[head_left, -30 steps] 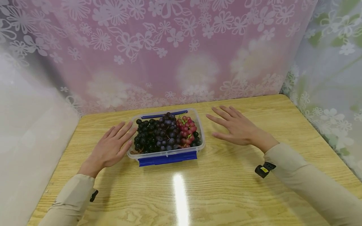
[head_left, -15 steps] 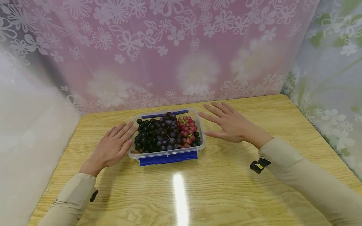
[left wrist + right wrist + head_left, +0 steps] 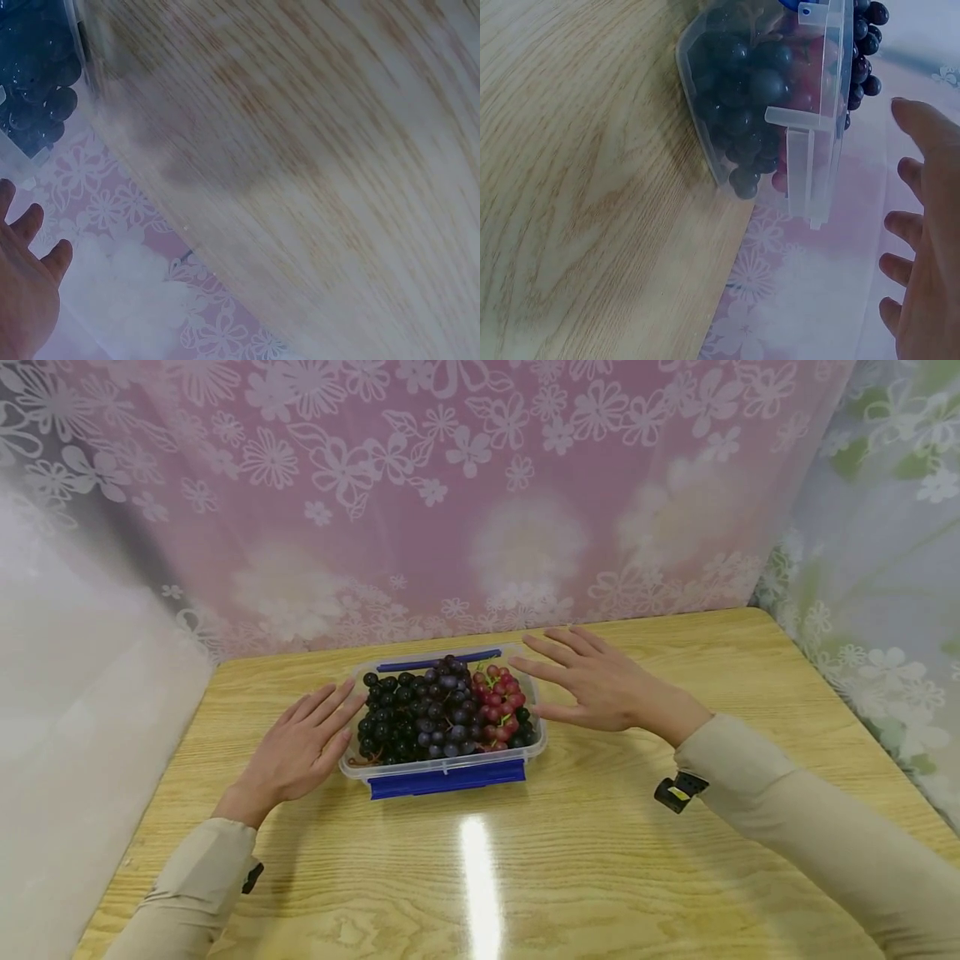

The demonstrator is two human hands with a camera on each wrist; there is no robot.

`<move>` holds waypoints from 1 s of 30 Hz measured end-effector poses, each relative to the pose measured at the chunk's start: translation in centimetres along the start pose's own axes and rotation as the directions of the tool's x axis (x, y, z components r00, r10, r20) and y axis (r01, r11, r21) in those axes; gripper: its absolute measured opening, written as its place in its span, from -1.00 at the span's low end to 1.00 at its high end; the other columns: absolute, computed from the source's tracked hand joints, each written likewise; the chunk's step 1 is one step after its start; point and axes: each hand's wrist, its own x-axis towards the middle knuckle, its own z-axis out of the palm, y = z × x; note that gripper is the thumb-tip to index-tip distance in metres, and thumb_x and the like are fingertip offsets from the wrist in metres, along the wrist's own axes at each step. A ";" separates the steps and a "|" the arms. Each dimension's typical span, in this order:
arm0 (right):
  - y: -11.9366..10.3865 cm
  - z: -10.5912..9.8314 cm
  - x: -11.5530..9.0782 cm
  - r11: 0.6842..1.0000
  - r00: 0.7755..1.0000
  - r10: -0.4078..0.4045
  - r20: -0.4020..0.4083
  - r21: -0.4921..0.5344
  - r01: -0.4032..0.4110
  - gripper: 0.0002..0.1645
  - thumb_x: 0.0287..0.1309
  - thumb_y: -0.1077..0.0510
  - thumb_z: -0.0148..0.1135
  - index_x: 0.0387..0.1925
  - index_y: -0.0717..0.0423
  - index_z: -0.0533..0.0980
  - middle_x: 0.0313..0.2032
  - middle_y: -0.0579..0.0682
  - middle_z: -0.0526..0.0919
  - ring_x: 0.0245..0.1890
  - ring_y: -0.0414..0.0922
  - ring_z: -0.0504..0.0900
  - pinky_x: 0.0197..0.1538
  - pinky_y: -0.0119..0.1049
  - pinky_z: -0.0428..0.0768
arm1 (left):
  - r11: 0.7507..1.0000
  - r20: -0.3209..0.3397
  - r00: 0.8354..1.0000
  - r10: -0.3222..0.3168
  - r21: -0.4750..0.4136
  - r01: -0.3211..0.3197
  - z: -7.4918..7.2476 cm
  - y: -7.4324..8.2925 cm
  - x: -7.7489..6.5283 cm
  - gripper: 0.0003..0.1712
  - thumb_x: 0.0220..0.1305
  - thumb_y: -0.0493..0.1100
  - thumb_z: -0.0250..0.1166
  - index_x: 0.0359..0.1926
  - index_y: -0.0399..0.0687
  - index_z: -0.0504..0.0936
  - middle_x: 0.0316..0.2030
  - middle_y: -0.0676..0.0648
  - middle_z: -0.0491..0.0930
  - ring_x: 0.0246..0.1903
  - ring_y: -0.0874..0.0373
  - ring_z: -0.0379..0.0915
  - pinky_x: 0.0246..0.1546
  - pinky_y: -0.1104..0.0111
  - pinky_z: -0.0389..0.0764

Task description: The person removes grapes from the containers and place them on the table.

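Note:
A clear plastic food container (image 3: 442,768) with blue latch flaps stands lidless on the table, full of grapes. Black grapes (image 3: 386,718) lie at its left, dusky purple grapes (image 3: 450,710) are heaped in the middle, and red grapes (image 3: 498,702) fill the right part. My left hand (image 3: 296,756) is at the container's left side, fingers straight, fingertips right at the rim. On the other side my right hand (image 3: 596,685) has its fingers spread, and its fingertips overlap the right rim in the head view. In the right wrist view that hand is apart from the container wall (image 3: 810,172).
The container sits toward the back of a wooden table (image 3: 600,860). Behind it hangs a pink floral curtain (image 3: 450,527), with a pale curtain (image 3: 90,693) at the left and a green-and-white floral one (image 3: 885,568) at the right.
My right hand has moved left, toward the container's right rim. My left hand and the container have stayed nearly still.

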 end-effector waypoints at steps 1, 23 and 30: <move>-0.1 0.0 0.1 1.000 1.000 -0.004 0.015 0.006 0.004 -0.19 0.31 -0.40 -0.15 0.49 -0.22 0.05 0.46 0.02 0.00 0.44 0.05 -0.09 0.39 0.10 -0.10 | 1.000 -0.001 1.000 -0.001 -0.001 0.001 0.0 0.0 0.0 -0.40 0.50 0.04 -0.12 0.48 0.03 0.13 0.47 -0.04 -0.04 0.41 -0.08 -0.11 0.37 0.06 -0.06; -1.5 0.1 2.2 0.996 0.993 -0.082 0.091 0.054 0.077 -0.21 0.34 -0.24 0.01 0.49 -0.16 0.07 0.45 0.08 0.04 0.42 0.13 -0.02 0.40 0.09 -0.11 | 1.000 -0.015 1.000 -0.010 -0.012 0.010 0.0 0.2 -0.1 -0.38 0.47 -0.01 -0.03 0.48 0.04 0.14 0.47 -0.03 -0.04 0.41 -0.08 -0.11 0.36 0.05 -0.03; -1.9 0.0 2.6 0.996 0.988 -0.089 0.123 0.020 0.087 -0.20 0.32 -0.23 0.05 0.49 -0.17 0.06 0.45 0.09 0.04 0.42 0.13 -0.04 0.40 0.11 -0.12 | 1.000 -0.018 1.000 -0.010 -0.021 0.010 0.0 0.2 -0.1 -0.39 0.47 -0.01 -0.04 0.48 0.04 0.14 0.47 -0.04 -0.02 0.41 -0.08 -0.10 0.35 0.04 -0.02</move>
